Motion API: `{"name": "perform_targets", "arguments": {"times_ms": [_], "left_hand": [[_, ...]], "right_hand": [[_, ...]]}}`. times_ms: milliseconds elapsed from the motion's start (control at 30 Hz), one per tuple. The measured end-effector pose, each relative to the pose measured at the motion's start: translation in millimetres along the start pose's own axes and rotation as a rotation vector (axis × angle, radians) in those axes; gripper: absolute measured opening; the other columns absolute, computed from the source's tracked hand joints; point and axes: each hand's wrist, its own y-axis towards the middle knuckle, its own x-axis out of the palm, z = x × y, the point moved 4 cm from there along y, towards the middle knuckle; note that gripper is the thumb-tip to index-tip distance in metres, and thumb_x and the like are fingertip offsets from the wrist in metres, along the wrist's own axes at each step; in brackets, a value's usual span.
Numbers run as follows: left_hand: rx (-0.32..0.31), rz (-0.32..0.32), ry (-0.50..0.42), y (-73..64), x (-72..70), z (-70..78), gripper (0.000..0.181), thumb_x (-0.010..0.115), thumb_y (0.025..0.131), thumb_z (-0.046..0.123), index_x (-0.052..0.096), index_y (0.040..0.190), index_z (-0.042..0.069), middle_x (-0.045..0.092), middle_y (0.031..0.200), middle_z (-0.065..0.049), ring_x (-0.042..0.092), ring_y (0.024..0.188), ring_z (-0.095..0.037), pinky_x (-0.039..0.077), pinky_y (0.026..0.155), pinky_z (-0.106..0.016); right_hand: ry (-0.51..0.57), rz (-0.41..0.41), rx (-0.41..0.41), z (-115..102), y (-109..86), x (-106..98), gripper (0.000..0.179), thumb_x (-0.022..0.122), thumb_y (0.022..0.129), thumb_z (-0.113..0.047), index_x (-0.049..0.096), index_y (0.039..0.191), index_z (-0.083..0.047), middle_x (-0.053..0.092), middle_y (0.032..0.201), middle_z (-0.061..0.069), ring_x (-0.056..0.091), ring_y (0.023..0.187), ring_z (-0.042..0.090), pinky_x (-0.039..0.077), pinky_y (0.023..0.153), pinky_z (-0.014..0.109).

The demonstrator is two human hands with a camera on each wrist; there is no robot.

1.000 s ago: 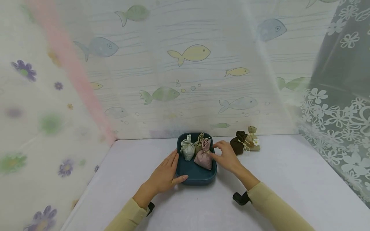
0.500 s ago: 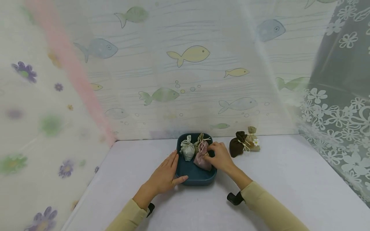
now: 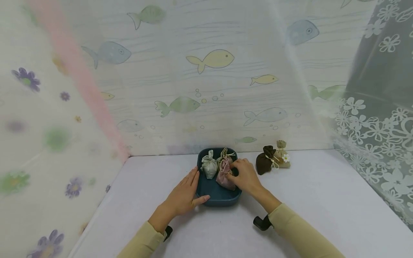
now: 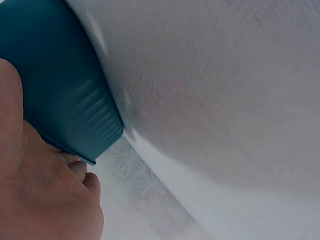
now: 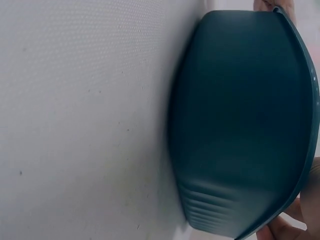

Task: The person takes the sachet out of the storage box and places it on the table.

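Pinching the neck of the pink pouch (image 3: 224, 179), the right hand (image 3: 247, 176) has thumb and fingertips drawn together at its tie, right there inside the blue tray (image 3: 221, 203)! Over on the left wall, the left hand (image 3: 181, 196) lies with fingers straight, thumb stretched across the rim. Behind the pink one, a tan pouch (image 3: 223, 154); beside that, a pale pouch (image 3: 210, 168). Outside, to the right, a dark brown pouch (image 3: 263, 164) leans near a beige pouch (image 3: 281, 145) with a white flower (image 3: 285, 158).

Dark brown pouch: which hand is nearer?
Right. The right hand pinches the pink pouch just left of the dark brown pouch; the left hand is farther, against the far left side of the blue tray.
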Motion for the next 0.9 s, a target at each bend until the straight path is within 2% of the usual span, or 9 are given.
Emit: {"name": "perform_targets", "arguments": {"times_ms": [200,400,600,900], "left_hand": [[0.0,-0.006,0.001,-0.7,-1.1,1.3,0.102,0.046,0.1,0.069,0.018,0.16,-0.008,0.011,0.169,-0.023,0.015,0.156,-0.035,0.022,0.124,-0.049],[-0.009,-0.009,-0.005,-0.7,-1.2,1.3,0.102,0.047,0.1,0.069,0.018,0.16,-0.008,0.011,0.169,-0.022,0.015,0.157,-0.034,0.022,0.125,-0.048],[-0.006,-0.008,-0.004,-0.4,-0.7,0.5,0.102,0.047,0.1,0.069,0.018,0.16,-0.008,0.011,0.169,-0.023,0.015,0.157,-0.034,0.022,0.125,-0.047],[-0.005,0.006,-0.009,0.7,2.7,-2.0,0.102,0.047,0.099,0.07,0.019,0.16,-0.008,0.012,0.169,-0.022,0.015,0.157,-0.034,0.021,0.125,-0.049]], "right_hand": [[-0.011,-0.028,-0.009,-0.5,-0.8,4.9,0.027,0.084,0.084,-0.021,0.077,0.104,-0.005,0.075,0.105,0.01,0.061,0.099,0.029,0.046,0.092,0.056],[0.018,-0.04,-0.004,-4.2,-2.7,5.2,0.023,0.081,0.087,-0.017,0.075,0.105,-0.004,0.075,0.102,0.009,0.066,0.1,0.031,0.047,0.094,0.057],[0.089,-0.032,0.008,-6.7,-4.6,4.9,0.021,0.076,0.088,-0.008,0.072,0.108,-0.001,0.074,0.103,0.012,0.07,0.096,0.03,0.056,0.083,0.047],[0.217,-0.021,0.071,-5.6,-7.2,2.6,0.022,0.073,0.09,-0.004,0.07,0.111,0.0,0.073,0.106,0.013,0.068,0.099,0.029,0.055,0.086,0.047]]}}
